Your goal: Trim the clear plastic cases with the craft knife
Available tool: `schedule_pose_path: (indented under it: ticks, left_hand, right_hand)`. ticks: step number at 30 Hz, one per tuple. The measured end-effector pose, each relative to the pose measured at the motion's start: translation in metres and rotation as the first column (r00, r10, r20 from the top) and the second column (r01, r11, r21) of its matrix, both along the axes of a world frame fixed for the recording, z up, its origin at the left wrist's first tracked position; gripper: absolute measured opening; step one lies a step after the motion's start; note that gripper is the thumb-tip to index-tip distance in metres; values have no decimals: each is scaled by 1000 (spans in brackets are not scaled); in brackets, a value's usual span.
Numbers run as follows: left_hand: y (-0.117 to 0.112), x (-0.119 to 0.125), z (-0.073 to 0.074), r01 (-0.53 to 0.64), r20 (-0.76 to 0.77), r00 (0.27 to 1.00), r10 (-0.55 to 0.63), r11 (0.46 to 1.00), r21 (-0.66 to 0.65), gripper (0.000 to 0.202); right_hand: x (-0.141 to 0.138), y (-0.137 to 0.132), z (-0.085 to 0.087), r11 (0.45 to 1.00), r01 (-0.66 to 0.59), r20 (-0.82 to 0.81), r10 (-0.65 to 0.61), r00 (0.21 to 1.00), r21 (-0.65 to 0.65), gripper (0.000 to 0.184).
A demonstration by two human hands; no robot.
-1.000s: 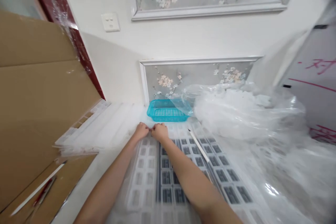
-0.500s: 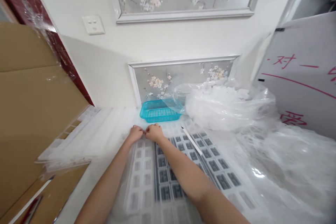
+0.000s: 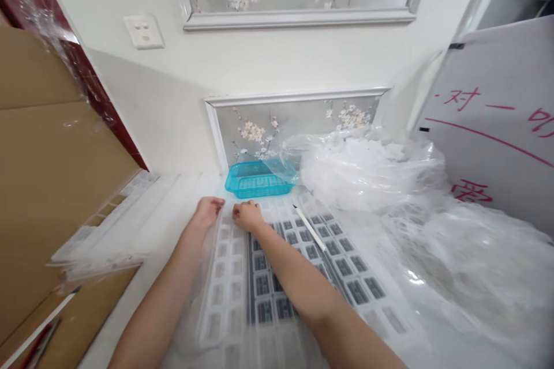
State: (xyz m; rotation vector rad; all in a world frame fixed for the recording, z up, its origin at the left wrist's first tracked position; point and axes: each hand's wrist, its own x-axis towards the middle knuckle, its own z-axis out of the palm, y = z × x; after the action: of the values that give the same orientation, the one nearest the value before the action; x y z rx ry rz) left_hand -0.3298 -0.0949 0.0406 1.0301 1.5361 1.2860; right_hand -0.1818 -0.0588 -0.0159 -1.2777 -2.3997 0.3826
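Note:
A translucent plastic tray (image 3: 216, 305) with rows of small rectangular pockets lies in front of me. Dark pieces (image 3: 262, 285) show in its middle rows; the pockets at its left look pale. At the tray's far left corner is my left hand (image 3: 208, 211), its fingers drawn together and pointing right. My right hand (image 3: 248, 216) rests on the far end of the tray, fingers curled down. Whatever either hand pinches is too small or hidden to make out. A white pen-like stick with a dark tip (image 3: 309, 228) lies across the tray, right of my right hand.
Beyond my hands stands a turquoise plastic basket (image 3: 259, 192) against the wall. A clear bag of white pieces (image 3: 367, 176) and crumpled plastic film (image 3: 480, 277) fill the right. Stacked clear trays (image 3: 142, 222) and a cardboard box (image 3: 52, 173) are at the left.
My hands, which were together at the tray's far end, have moved apart. The left hand went left; the right stays near the same spot. The view has shifted slightly.

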Motion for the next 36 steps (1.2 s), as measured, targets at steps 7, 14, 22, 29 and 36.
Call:
schedule_pose_path:
  ticks: [7,14,22,29,36]
  left_hand:
    - [-20,-42,66,-43,398,914,-74,960,278,13]
    - [-46,-13,23,-48,-364,922,132,972,231,32]
    - [-55,24,-57,-36,-572,808,143,980,195,10]
    - [-48,13,-61,-60,-467,879,101,993,101,40]
    - [-39,20,-40,-61,-267,962,55,998,-13,33]
  right_hand:
    - [5,-2,3,1000,19,-21,-19,1000,13,26]
    - [7,-17,13,1000,-14,6,14,1000,9,32]
    - [15,-31,7,1000,-26,-3,26,1000,-9,26]
    - [17,-29,6,997,-36,-18,35,999,-63,23]
    - [12,-30,2,997,-28,2,28,1000,-65,22]
